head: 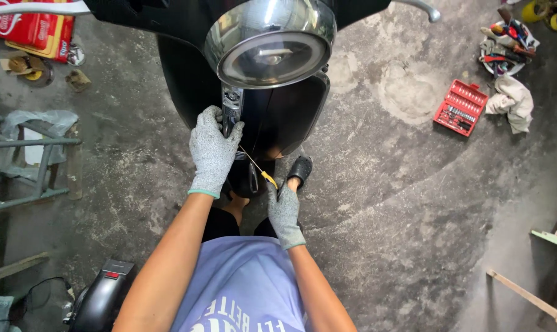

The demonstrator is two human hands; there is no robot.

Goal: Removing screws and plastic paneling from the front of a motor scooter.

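Grey knit gloves, lilac T-shirt

The place is a vehicle repair workshop, indicated by a stained bare concrete floor (377,203), a black scooter (272,104) standing on it, an open red socket set (461,107), a tray of hand tools (506,43) and a crumpled rag (512,101).

The black scooter front (278,117) blocks the far middle; the concrete floor (389,203) at right gives free passage.
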